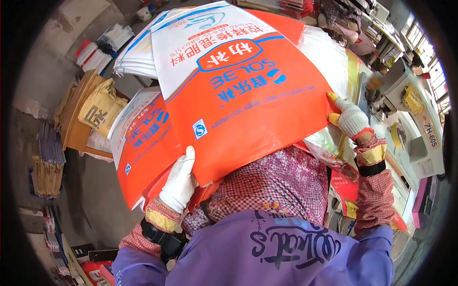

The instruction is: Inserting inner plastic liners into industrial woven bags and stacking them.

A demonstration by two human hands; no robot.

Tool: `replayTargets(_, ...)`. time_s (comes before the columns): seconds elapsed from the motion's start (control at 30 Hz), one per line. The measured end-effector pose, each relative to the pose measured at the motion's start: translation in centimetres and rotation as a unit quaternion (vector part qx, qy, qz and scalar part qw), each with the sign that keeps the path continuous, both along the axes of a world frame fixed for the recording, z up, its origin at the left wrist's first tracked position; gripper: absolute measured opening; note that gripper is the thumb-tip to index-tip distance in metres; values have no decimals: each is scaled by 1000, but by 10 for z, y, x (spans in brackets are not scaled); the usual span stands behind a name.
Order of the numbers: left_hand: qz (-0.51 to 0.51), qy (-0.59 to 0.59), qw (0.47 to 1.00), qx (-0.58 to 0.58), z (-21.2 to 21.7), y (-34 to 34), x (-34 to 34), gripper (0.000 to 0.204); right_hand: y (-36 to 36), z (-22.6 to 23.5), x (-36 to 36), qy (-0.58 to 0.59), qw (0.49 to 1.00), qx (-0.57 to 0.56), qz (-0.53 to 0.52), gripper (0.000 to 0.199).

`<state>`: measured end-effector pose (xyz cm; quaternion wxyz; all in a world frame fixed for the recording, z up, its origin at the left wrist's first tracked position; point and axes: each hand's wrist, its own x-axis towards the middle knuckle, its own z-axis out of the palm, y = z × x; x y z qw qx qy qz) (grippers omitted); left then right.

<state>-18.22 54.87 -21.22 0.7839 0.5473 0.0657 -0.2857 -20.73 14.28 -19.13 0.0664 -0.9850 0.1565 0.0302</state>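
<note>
A flat orange-red and white printed sack [267, 112] spreads in front of me above my lap. My left hand [179, 183], in a white glove, closes on its near left corner, thumb on top; the other fingers are mostly hidden. At its right edge my right hand [352, 117], in a whitish glove with yellow fingertips, pinches the sheet. Another matching sack [140, 126] lies partly beneath at the left, with more red edges near my left hand. Checked cloth [281, 183] covers my lap.
A sewing machine [403, 90] stands on a table at the right. Stacked white-and-blue sacks [138, 64] lie beyond the held one. To the left are a wooden chair [74, 117] with a yellowish sack [102, 109] and bundled sacks [47, 162]. Clear plastic [327, 57] is piled at the back right.
</note>
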Motion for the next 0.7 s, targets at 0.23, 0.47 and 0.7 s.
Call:
replayTargets(0.23, 42, -11, 998, -45, -22, -12, 0, 35, -19, -14, -1, -58, 974, 205, -70, 48)
replayTargets(0.47, 145, -371, 867, 299, 74, 32, 11, 33, 9, 8, 32, -71, 887, 439, -122, 43)
replayTargets(0.7, 103, -610, 423, 662, 116, 163, 5, 36, 172, 31, 162, -97, 956, 245, 128, 34)
